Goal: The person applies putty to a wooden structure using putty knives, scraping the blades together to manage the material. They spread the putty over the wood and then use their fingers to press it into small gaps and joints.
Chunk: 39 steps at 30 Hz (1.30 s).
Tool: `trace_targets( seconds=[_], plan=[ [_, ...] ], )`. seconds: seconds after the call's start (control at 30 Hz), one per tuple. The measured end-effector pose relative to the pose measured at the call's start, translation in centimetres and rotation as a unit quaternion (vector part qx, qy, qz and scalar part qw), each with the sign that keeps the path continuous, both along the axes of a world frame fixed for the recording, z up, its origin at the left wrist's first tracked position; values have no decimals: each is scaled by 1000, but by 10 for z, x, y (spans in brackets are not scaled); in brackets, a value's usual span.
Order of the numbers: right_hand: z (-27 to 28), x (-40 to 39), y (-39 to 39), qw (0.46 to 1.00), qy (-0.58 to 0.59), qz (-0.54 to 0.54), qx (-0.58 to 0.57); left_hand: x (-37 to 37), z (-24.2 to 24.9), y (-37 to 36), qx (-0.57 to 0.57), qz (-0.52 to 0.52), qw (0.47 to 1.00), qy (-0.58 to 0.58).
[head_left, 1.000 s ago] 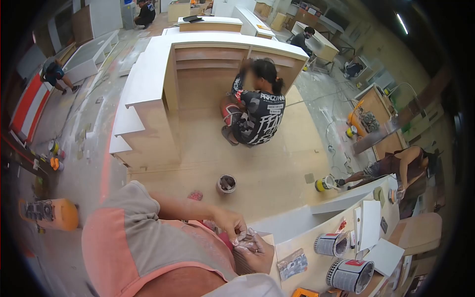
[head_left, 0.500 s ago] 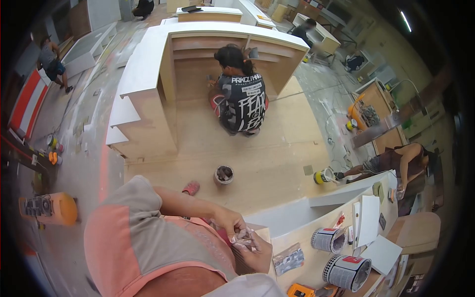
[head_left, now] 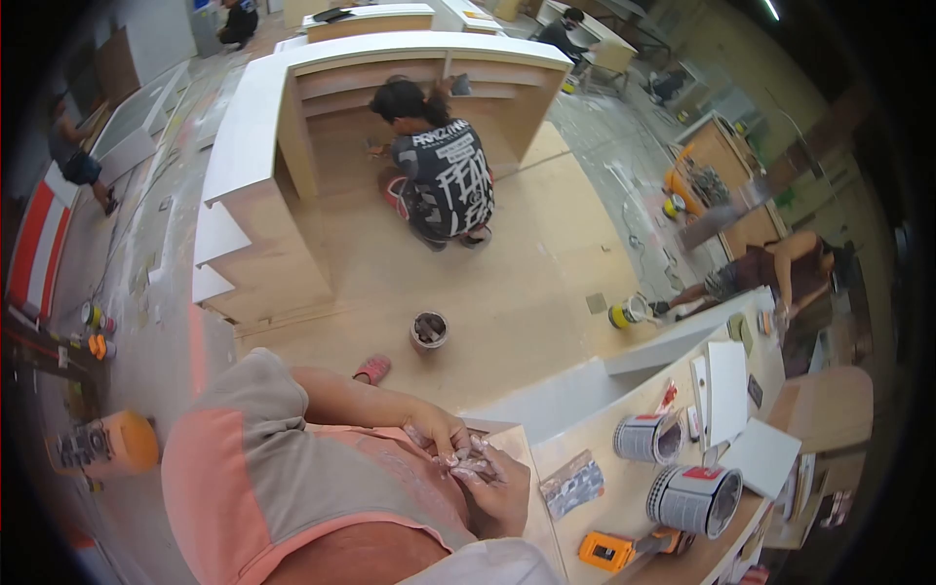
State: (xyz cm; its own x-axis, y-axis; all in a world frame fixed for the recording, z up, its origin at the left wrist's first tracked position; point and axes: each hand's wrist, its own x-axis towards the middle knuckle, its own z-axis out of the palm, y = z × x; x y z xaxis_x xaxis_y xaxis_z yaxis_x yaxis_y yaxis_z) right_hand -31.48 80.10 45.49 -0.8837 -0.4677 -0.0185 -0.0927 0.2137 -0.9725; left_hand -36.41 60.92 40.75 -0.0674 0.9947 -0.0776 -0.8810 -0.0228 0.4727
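Observation:
My left hand (head_left: 439,431) and my right hand (head_left: 499,487) meet in front of my chest. The fingers of both are bent and pinched together, with whitish smears on them. Something small may be between the fingertips, but it is too covered to make out. Just right of them, on a wooden worktop (head_left: 542,450), lies a clear plastic packet (head_left: 573,485) with grey-and-white contents. Two open paint cans, one smaller (head_left: 639,439) and one larger (head_left: 682,499), stand beyond it. A yellow-and-black power tool (head_left: 606,551) rests near the worktop's front edge.
A person (head_left: 444,171) squats inside a white-topped wooden counter (head_left: 239,127). Between us stands a bucket (head_left: 429,331) with dark contents. Another person (head_left: 795,273) bends over the far end of the worktop. White panels (head_left: 726,395) lie there. An orange compressor (head_left: 127,444) stands at left.
The view has turned slightly, so the room appears shifted left and more of the power tool shows. My hands stay together, the fingers slightly rearranged.

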Motion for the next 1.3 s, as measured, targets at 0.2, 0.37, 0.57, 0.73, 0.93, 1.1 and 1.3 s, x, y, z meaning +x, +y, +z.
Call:
trace_targets(
  seconds=[0.2, 0.37, 0.57, 0.73, 0.93, 1.1, 1.3],
  plan=[
    [20, -15, 5, 977, 139, -76, 146, -2, -15, 12, -88, 207, 965, 136],
    [18, -16, 10, 978, 127, -91, 136, -8, 5, 9, -170, 236, 915, 279],
    [21, -11, 9, 999, 9, -43, 18, -8, -4, 8, -104, 148, 940, 290],
    [21, -10, 5, 998, 6, -56, -10, -12, 3, 8, -47, 133, 953, 268],
    [17, -11, 1, 995, 13, -101, 8, -21, 5, 4, -70, 129, 934, 325],
    [11, -16, -19, 957, -11, -287, -50, -17, 14, 14, -114, 324, 928, 147],
    [12, -19, -36, 906, -82, -327, -258, -20, 7, 19, -104, 424, 894, 98]
  ],
)
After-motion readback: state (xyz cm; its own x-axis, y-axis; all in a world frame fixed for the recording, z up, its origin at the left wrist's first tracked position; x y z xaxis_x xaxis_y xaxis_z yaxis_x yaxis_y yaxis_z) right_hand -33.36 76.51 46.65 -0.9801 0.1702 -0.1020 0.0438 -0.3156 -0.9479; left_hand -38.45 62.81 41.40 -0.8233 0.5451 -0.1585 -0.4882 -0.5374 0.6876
